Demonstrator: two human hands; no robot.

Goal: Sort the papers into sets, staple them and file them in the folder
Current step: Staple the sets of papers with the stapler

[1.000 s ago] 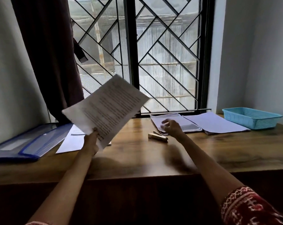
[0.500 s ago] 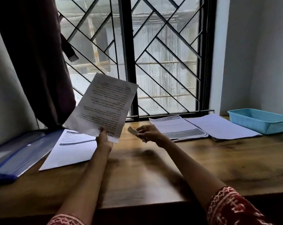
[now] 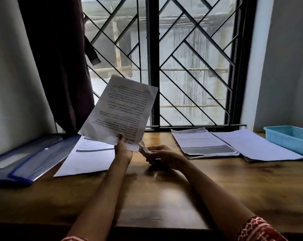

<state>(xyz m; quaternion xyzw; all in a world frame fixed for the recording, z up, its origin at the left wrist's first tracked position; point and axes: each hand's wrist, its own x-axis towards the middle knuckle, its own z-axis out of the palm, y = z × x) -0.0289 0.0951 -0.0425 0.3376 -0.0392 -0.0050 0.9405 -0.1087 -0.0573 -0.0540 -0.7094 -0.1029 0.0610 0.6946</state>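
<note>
My left hand [image 3: 123, 150] pinches the near edge of a printed set of papers [image 3: 119, 110], held upright above the wooden desk [image 3: 164, 192] with the text upside down. My right hand [image 3: 162, 155] grips a small pale stapler [image 3: 144, 150], whose tip meets the near right corner of that set. A blue folder [image 3: 25, 162] lies open at the far left. One white sheet [image 3: 88, 157] rests beside the folder. Two more paper stacks lie to the right: one with a grey band [image 3: 204, 145] and a plain one [image 3: 258, 146].
A light blue plastic tray [image 3: 291, 138] stands at the right edge of the desk. A barred window [image 3: 182, 66] and a dark curtain [image 3: 60, 66] rise behind the desk. White walls close in on both sides.
My right hand picked the stapler up off the desk and brought it left to the corner of the held papers. The left hand turned the papers more upright.
</note>
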